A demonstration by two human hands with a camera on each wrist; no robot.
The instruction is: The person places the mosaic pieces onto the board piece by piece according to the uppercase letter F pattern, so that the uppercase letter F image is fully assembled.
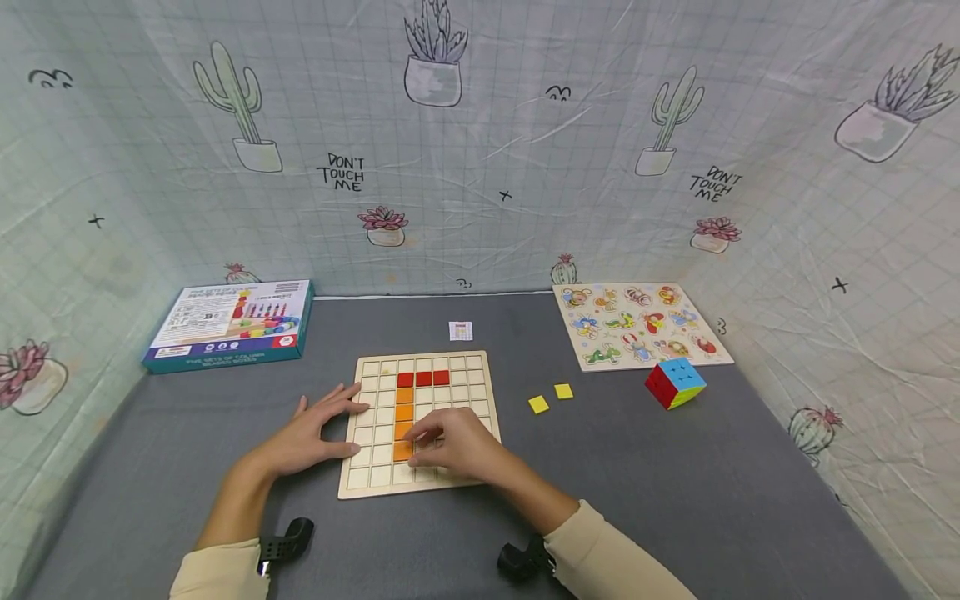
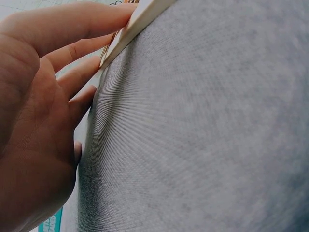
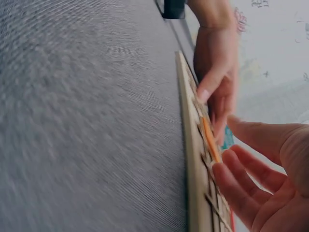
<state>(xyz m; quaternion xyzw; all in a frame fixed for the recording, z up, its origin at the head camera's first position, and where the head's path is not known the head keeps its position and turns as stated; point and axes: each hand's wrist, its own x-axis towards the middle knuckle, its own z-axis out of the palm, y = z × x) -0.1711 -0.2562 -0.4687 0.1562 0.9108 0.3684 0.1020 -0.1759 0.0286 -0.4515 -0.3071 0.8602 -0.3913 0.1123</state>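
Note:
A wooden grid board (image 1: 363, 477) lies on the grey table. Three red tiles (image 1: 423, 378) sit in one of its upper rows, and a column of orange tiles (image 1: 404, 412) runs down from the leftmost red one. My left hand (image 1: 311, 429) rests with spread fingers along the board's left edge. Over the lower middle of the board is my right hand (image 1: 461, 442), its fingertips close to the lowest orange tiles. In the right wrist view, the thumb and fingers of the right hand (image 3: 270, 169) stand apart with nothing visible between them; whether a fingertip touches a tile I cannot tell.
Two yellow tiles (image 1: 551, 398) lie right of the board. Farther right are a colourful puzzle cube (image 1: 676, 384) and an insect picture board (image 1: 637, 325). A small white card (image 1: 461, 331) lies behind the grid, and a teal-edged box (image 1: 228, 325) stands at the back left.

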